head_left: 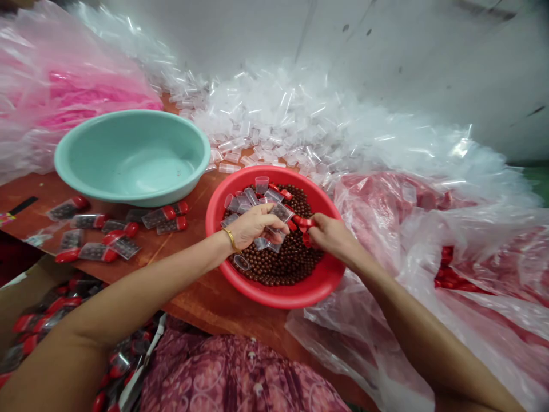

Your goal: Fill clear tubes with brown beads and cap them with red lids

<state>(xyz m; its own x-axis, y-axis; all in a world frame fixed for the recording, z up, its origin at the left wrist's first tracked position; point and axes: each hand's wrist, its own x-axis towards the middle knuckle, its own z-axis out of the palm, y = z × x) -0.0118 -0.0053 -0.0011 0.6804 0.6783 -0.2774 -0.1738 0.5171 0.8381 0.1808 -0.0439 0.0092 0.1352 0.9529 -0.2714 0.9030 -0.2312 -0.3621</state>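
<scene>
Over the red basin [278,298], which holds many small brown balls [285,272], both my hands are at work. My left hand [251,226], with a gold bracelet at the wrist, is closed on a clear plastic tube [281,213] with dark balls showing inside. At the tube's right end, my right hand [329,233] pinches a red cap [303,222]; its fingers partly hide the cap, and I cannot tell whether cap and tube touch. More red caps lie beneath that hand. Empty clear tubes [244,200] rest on the balls near my left hand.
A teal basin [128,191] stands to the left, with several filled, red-capped tubes [96,252] before it. Clear tubes [274,114] are heaped along the wall. Plastic bagging [386,246] with red contents lies right. An open box [26,280] of capped tubes sits lower left.
</scene>
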